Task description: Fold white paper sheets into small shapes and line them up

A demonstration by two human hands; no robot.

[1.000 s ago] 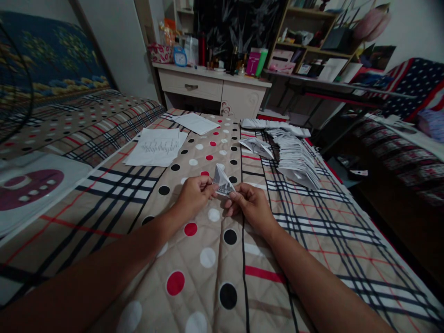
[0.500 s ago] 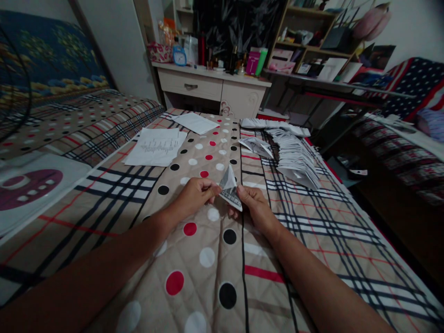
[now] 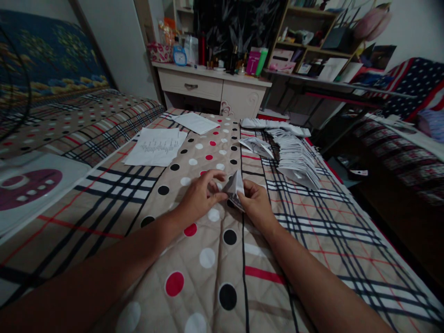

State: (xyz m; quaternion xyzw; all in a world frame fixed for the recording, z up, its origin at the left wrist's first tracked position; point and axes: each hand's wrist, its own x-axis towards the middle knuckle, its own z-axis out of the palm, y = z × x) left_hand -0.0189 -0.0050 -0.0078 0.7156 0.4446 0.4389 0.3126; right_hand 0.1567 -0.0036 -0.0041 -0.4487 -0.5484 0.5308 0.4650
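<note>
Over the middle of the bedspread, my right hand (image 3: 257, 200) grips a small folded paper triangle (image 3: 235, 185) by its right side, thumb in front. The piece is pale with grey print and its peak points up. My left hand (image 3: 204, 192) is at its left side, fingers apart and curved, the thumb tip at the paper's lower left edge. Whether that thumb presses on the paper is hard to make out. Beyond my right hand lies another folded paper piece (image 3: 257, 147), beside a long row of stacked folded papers (image 3: 298, 159).
Printed sheets (image 3: 154, 147) lie on the bedspread (image 3: 204, 286) at left, with a blank-looking white sheet (image 3: 196, 123) farther back. A white bag with a purple print (image 3: 31, 187) is at the left edge. Behind the bed stands a white dresser (image 3: 194, 85) holding a blue clock (image 3: 179, 56).
My left hand has loosened from the paper and its fingers have spread. The paper has turned and shifted slightly right, and my right hand's fingers have come up behind it.
</note>
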